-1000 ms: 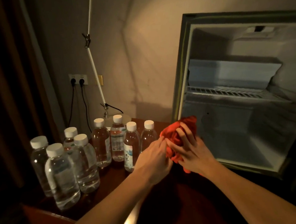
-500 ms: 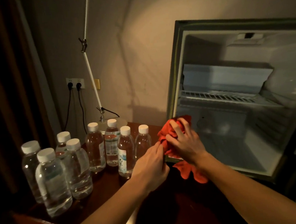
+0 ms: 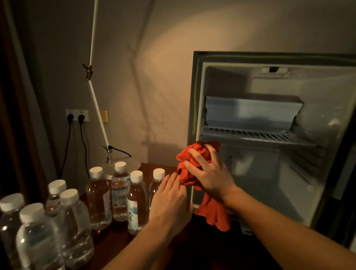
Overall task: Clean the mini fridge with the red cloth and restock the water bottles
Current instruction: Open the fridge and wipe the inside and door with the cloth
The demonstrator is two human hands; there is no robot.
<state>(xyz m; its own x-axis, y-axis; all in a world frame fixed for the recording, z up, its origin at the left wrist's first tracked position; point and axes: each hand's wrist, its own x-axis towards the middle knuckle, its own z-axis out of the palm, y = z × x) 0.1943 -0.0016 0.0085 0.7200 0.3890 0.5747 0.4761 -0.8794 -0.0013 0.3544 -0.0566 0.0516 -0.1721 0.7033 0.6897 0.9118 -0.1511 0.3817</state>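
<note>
Red cloth (image 3: 198,165): bunched in your right hand (image 3: 212,177) at the left front edge of the mini fridge (image 3: 301,168), level with the lower compartment. Your right fingers are spread and curled over the wad, gripping it against the frame; a loose tail of the cloth hangs below your wrist, in front of the fridge's bottom sill. Your left hand (image 3: 170,200) sits just beside the cloth on its left, fingers straight and together, tips touching or nearly touching the fabric; I cannot tell whether they pinch it.

Mini fridge: door open, interior lit. A wire shelf (image 3: 255,134) crosses the cavity above your right hand, with a pale grey box-shaped unit (image 3: 253,113) above it at the back. No bottles show on the shelf or on the visible floor of the compartment.

Water bottles: eight, all white-capped and upright, standing on the dark wooden tabletop (image 3: 117,240) to the left of your hands. Four form a row near the fridge (image 3: 126,197); four larger-looking ones cluster at the near left (image 3: 45,234).

Behind the row stands a lamp base with a thin white lamp arm (image 3: 94,83) rising out of view. Two black plugs sit in a wall socket (image 3: 77,116). A dark curtain (image 3: 0,105) fills the left edge.
</note>
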